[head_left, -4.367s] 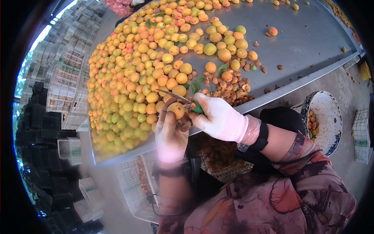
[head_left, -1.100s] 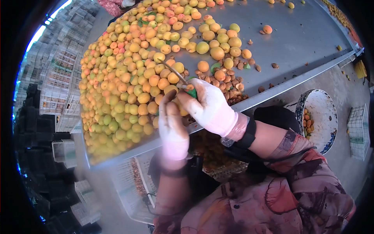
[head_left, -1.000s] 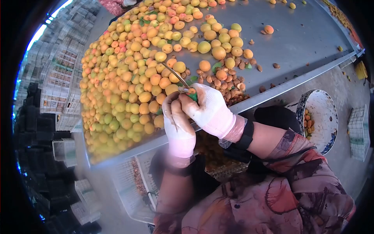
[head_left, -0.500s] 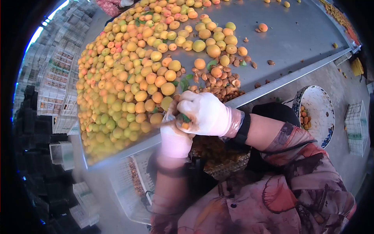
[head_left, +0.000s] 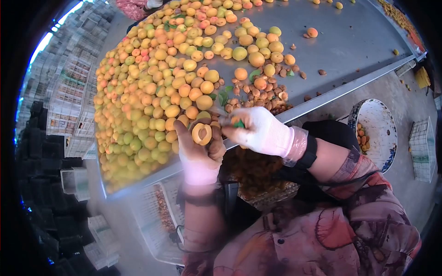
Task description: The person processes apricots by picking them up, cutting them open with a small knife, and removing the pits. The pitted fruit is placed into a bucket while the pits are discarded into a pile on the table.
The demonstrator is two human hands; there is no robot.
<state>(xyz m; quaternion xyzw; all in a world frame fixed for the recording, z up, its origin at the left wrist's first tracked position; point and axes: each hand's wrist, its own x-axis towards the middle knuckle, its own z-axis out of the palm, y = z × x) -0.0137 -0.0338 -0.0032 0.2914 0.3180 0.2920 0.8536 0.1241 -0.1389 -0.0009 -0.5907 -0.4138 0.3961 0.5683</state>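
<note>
My left hand, in a white glove with stained fingers, holds a cut-open apricot with its orange flesh and hollow facing up. Just right of it, my right hand, also gloved, is closed around a small tool with a green part; the rest of the tool is blurred. Both hands are over the near edge of the metal table. A large heap of whole apricots lies beyond my left hand, and a pile of brown pits lies beyond my right.
A white basin with some pits or fruit stands on the right, beside a white crate. Below the table's edge is a white plastic basket. Stacked crates fill the left. Another person's sleeve shows at the top.
My hands have moved apart from their earlier overlap. The opened apricot now shows in my left hand, while my right hand has shifted right with the tool.
</note>
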